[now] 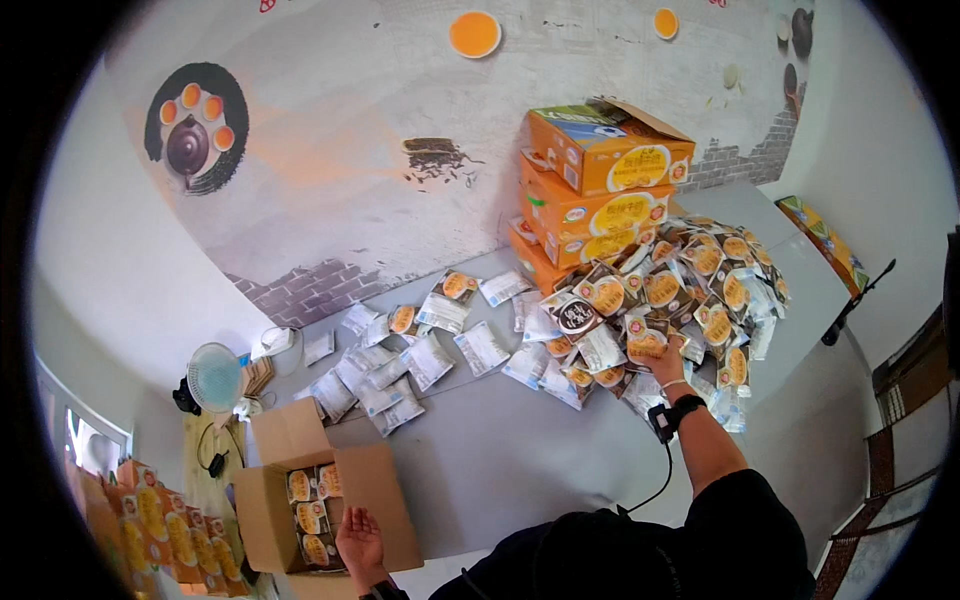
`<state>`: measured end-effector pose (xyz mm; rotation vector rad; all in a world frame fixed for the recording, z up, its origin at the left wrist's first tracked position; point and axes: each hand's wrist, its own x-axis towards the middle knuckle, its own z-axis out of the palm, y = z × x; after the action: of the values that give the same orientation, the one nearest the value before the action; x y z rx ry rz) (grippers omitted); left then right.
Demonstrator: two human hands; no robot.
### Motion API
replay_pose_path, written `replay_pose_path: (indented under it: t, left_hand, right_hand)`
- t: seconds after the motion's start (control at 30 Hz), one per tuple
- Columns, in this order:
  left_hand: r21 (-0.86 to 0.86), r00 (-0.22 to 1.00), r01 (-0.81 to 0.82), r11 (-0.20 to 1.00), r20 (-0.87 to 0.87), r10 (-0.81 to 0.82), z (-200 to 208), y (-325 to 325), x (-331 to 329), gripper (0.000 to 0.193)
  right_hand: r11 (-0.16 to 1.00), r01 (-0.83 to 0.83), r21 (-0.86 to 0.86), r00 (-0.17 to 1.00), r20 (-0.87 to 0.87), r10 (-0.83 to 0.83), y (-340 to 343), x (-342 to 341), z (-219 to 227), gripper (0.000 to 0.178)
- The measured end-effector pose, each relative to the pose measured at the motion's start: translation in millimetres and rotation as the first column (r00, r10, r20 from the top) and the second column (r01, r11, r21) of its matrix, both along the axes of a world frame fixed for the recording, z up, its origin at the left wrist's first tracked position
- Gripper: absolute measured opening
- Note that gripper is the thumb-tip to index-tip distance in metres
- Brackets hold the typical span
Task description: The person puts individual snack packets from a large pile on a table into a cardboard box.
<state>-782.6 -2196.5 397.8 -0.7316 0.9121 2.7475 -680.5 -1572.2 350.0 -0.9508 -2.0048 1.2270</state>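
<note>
A grey desk spreads before me. Nearest, my left hand is released, fingers loosely curved, beside the flap of a cardboard carton with foil packets lying inside; whether it touches the flap, I cannot tell. My right hand grasps a brown-and-orange sachet at the near side of a large heap. White-backed pouches lie scattered leftward. Behind the heap stand stacked orange boxes, against a mural wall.
</note>
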Motion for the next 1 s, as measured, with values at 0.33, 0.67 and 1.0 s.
replay_pose_path:
  t: [0.33, 0.67, 1.0]
  left_hand:
    - [0.009, 0.989, 0.142, 0.99, -0.043, -0.142, 0, 11, -15, 0.024]
    - [0.149, 0.903, 0.428, 0.892, -0.117, -0.414, 9, 36, -11, 0.023]
    - [0.049, 0.716, 0.688, 0.724, -0.207, -0.667, 29, 50, 6, 0.034]
  right_hand:
    - [0.929, -0.145, -0.342, 0.931, -0.364, 0.012, -8, 20, -16, 0.045]
    - [0.679, -0.522, -0.515, 0.849, -0.387, 0.359, -156, -5, 48, 0.04]
    - [0.379, -0.725, -0.574, 0.63, -0.334, 0.701, -283, -31, 77, 0.048]
